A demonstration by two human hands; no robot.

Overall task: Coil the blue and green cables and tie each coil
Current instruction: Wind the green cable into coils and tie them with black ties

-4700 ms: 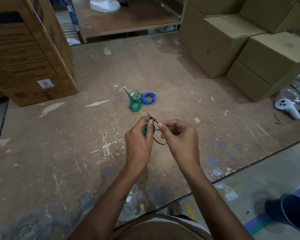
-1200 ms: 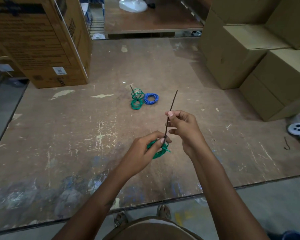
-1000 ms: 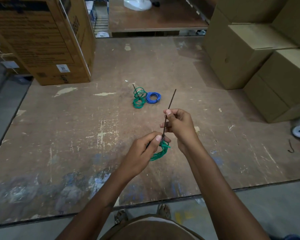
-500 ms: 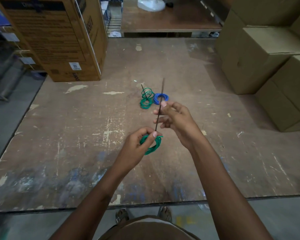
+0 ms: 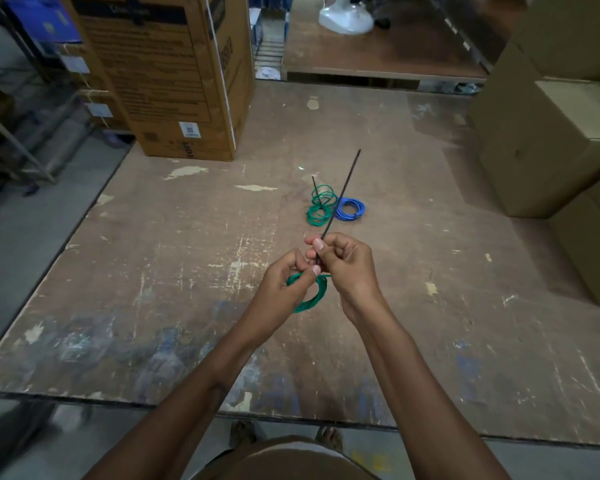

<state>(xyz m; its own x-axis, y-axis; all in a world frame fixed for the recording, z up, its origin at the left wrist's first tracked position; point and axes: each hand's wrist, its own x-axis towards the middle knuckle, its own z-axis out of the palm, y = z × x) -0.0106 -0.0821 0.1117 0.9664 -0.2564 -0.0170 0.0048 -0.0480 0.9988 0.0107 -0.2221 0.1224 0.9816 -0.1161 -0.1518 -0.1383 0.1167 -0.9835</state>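
Left hand: the left hand is raised over the middle of the tabletop, forearm reaching in from the lower left, wrist bent slightly inward.
Left grip: fingers and thumb are curled round a green coil, the thumb tip pressed on top of the loops where the tie crosses them.
Right hand: the right hand sits just beside and slightly above the left, knuckles nearly touching it, forearm coming in from the lower right.
Right grip: thumb and forefinger are pinched together on a black cable tie; the other fingers are folded into the palm.
Cable tie: its free end points up and away from the person, tilted a little to the right; its lower end disappears between the two hands at the coil.
Held coil: it hangs in the air above the tabletop, its lower arc showing below the left hand.
Finished green coil: a second green coil lies farther back on the tabletop, pinched into a figure-of-eight, with a black tie tail sticking up from it.
Blue coil: a blue coil lies flat, touching the right side of the green one.
Surroundings: a tall printed carton stands at the far left corner; plain cardboard boxes are stacked along the right.
Person: sandalled toes show below the near edge.
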